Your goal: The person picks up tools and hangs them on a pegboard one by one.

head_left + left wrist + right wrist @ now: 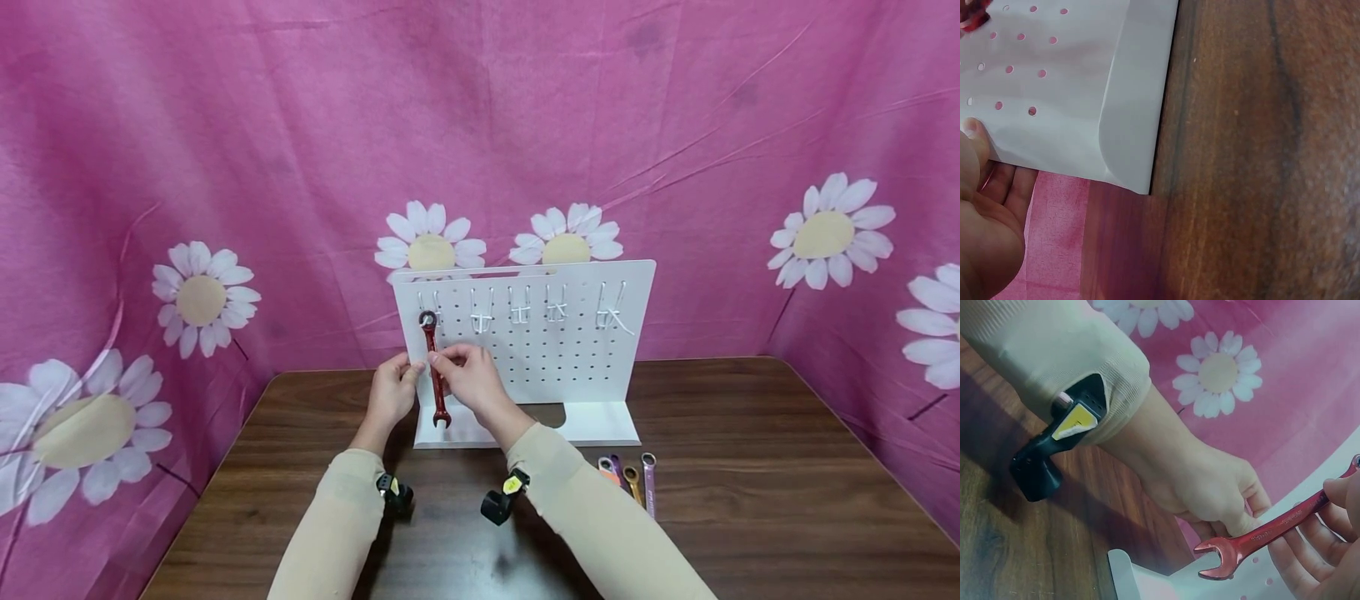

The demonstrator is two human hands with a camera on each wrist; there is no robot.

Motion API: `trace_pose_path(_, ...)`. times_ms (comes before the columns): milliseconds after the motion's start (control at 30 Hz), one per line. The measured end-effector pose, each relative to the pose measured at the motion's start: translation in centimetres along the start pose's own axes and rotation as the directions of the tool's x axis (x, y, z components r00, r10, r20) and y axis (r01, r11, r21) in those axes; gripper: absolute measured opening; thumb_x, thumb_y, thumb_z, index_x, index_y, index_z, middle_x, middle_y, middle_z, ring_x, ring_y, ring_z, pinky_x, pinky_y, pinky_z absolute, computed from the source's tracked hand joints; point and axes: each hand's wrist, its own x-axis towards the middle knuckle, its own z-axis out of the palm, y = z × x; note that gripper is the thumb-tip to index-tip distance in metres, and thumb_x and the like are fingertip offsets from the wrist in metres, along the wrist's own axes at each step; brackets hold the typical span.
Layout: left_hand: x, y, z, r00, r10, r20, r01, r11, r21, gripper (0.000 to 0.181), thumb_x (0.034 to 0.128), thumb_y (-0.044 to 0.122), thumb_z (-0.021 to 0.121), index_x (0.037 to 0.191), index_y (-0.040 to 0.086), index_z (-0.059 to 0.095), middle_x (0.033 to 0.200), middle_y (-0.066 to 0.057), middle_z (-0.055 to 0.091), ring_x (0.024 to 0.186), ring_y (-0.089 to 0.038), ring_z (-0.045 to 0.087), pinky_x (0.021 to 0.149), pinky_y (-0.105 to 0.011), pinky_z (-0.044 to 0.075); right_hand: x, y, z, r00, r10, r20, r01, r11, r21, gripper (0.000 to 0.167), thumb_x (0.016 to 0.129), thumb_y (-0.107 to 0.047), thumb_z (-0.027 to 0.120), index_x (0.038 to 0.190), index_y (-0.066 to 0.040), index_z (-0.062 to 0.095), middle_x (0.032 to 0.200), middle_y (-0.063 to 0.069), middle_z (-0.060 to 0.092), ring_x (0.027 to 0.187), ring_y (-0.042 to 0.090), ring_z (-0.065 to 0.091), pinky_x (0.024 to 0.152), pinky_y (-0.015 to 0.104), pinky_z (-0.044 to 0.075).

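The right hand (477,379) pinches the red wrench (437,385) beside the left hand (392,390), which grips the pegboard (542,350).

Pegboard (558,361) on table (750,467), curtain (480,125) behind, wrench (438,392) before board's left side, other wrenches (649,485) before its right end

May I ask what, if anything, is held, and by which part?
Right hand: red wrench, by its shank. Left hand: white pegboard, by its left edge.
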Motion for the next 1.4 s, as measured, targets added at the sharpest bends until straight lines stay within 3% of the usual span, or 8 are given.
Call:
trace_pose_path(267, 0.0, -0.2, -0.1, 1.000, -0.006, 0.008, 0.006, 1.000, 0.011, 0.018, 0.1068, 0.007, 0.066, 0.114, -0.006, 0.076, 0.085, -0.030, 0.074, 0.061, -0.009, 0.044, 0.058, -0.024, 0.039, 0.8, 0.4, 0.1, 0.995, 0.068, -0.076, -0.072, 0.996, -0.055, 0.031, 0.102, -0.033, 0.077, 0.106, -0.002, 0.080, 0.092, 0.008, 0.076, 0.073, 0.019, 0.071, 0.067, 0.023, 0.051)
trace_pose_path(533, 0.1, 0.1, 0.0, 1.000, -0.006, 0.014, 0.006, 1.000, -0.010, 0.019, 0.1063, 0.006, 0.066, 0.117, -0.006, 0.075, 0.102, -0.027, 0.079, 0.081, -0.023, 0.066, 0.070, -0.021, 0.049, 1.4, 1.5, 0.1, 0.992, 0.018, -0.123, -0.034, 0.991, -0.128, 0.036, 0.101, -0.038, 0.076, 0.105, -0.003, 0.082, 0.095, 0.011, 0.079, 0.077, 0.014, 0.067, 0.074, 0.026, 0.052)
trace_pose_path(700, 0.2, 0.1, 0.2, 1.000, -0.011, 0.012, 0.011, 1.000, -0.019, 0.017, 0.1068, 0.007, 0.066, 0.112, -0.006, 0.076, 0.098, -0.029, 0.078, 0.072, -0.016, 0.057, 0.066, -0.023, 0.045, 1.2, 2.2, 0.0, 0.990, 0.032, -0.135, -0.042, 0.997, -0.070, 0.033, 0.102, -0.031, 0.073, 0.108, 0.000, 0.082, 0.101, 0.014, 0.081, 0.086, 0.015, 0.069, 0.076, 0.025, 0.052)
trace_pose_path(867, 0.2, -0.2, 0.0, 1.000, -0.015, 0.013, 0.015, 1.000, -0.009, 0.018, 0.1077, 0.009, 0.065, 0.110, -0.005, 0.076, 0.101, -0.029, 0.078, 0.072, -0.012, 0.055, 0.067, -0.023, 0.044, 0.6, 2.6, -0.4, 0.993, 0.049, -0.110, -0.051, 0.999, -0.015, 0.025, 0.103, -0.021, 0.071, 0.114, 0.000, 0.080, 0.107, 0.015, 0.081, 0.090, 0.016, 0.070, 0.076, 0.024, 0.052)
trace_pose_path(1033, -0.1, -0.5, -0.2, 1.000, -0.018, 0.010, 0.018, 1.000, 0.001, 0.017, 0.1075, 0.009, 0.066, 0.107, -0.005, 0.075, 0.095, -0.030, 0.076, 0.067, -0.010, 0.048, 0.064, -0.023, 0.041, -0.6, 2.9, -1.2, 0.997, 0.029, -0.066, -0.035, 0.995, -0.090, 0.026, 0.105, -0.023, 0.070, 0.117, -0.002, 0.078, 0.106, 0.013, 0.079, 0.093, 0.017, 0.068, 0.079, 0.027, 0.053)
trace_pose_path(1133, -0.3, -0.4, -0.4, 1.000, -0.024, 0.017, 0.024, 1.000, 0.005, 0.017, 0.1077, 0.008, 0.065, 0.106, -0.006, 0.074, 0.090, -0.030, 0.074, 0.064, -0.011, 0.043, 0.061, -0.024, 0.037, -1.5, 2.9, -1.9, 1.000, 0.025, -0.017, -0.027, 0.994, -0.106, 0.026, 0.106, -0.023, 0.068, 0.117, -0.001, 0.077, 0.107, 0.017, 0.079, 0.099, 0.027, 0.072, 0.084, 0.032, 0.056)
trace_pose_path(1267, -0.2, -0.2, -0.3, 0.999, -0.026, 0.024, 0.026, 1.000, 0.002, 0.017, 0.1081, 0.009, 0.065, 0.107, -0.005, 0.075, 0.097, -0.028, 0.078, 0.071, -0.014, 0.052, 0.065, -0.023, 0.042, -2.4, 3.0, -2.9, 0.999, -0.016, 0.038, 0.020, 0.992, -0.123, 0.026, 0.108, -0.022, 0.064, 0.115, 0.000, 0.077, 0.110, 0.021, 0.080, 0.105, 0.037, 0.075, 0.087, 0.037, 0.060)
trace_pose_path(1400, 0.0, -0.1, -0.2, 0.999, -0.022, 0.026, 0.023, 1.000, -0.004, 0.018, 0.1083, 0.009, 0.064, 0.107, -0.006, 0.075, 0.103, -0.027, 0.079, 0.077, -0.015, 0.056, 0.069, -0.022, 0.044, -3.1, 3.0, -3.6, 0.996, -0.063, 0.070, 0.075, 0.981, -0.179, 0.027, 0.109, -0.023, 0.061, 0.112, -0.002, 0.079, 0.109, 0.019, 0.081, 0.101, 0.032, 0.076, 0.079, 0.032, 0.058)
